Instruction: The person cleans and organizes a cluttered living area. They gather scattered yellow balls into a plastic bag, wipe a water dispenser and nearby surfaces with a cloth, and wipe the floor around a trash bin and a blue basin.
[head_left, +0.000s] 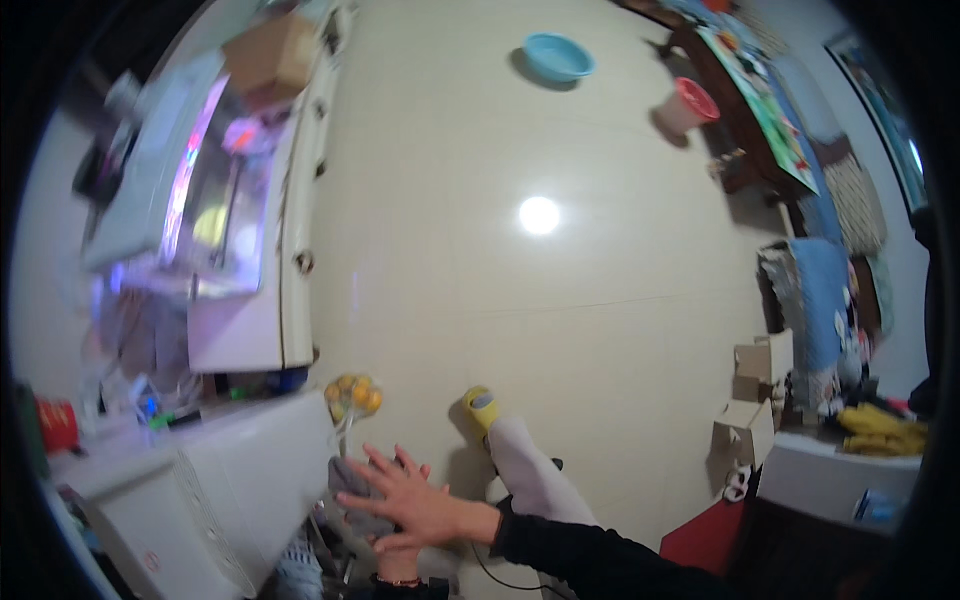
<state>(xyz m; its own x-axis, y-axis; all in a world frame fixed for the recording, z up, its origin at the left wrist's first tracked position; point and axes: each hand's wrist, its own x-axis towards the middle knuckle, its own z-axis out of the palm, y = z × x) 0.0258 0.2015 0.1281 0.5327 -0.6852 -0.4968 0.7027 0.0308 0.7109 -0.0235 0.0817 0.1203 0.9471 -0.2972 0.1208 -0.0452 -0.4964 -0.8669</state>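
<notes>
My right hand reaches in from the lower right in a black sleeve, its fingers spread wide. It lies over a grey cloth and hides part of it; whether it touches the cloth I cannot tell. Below it, my left hand comes up from the bottom edge with a beaded bracelet at the wrist. Its fingers are mostly hidden behind the right hand, beside the cloth, so its grip does not show. A white appliance or cabinet stands just left of the cloth.
A bag of orange fruit sits on the tiled floor ahead of the hands. My leg ends in a yellow slipper. Farther off are a blue basin and a pink-rimmed bin. Cardboard boxes stand at right.
</notes>
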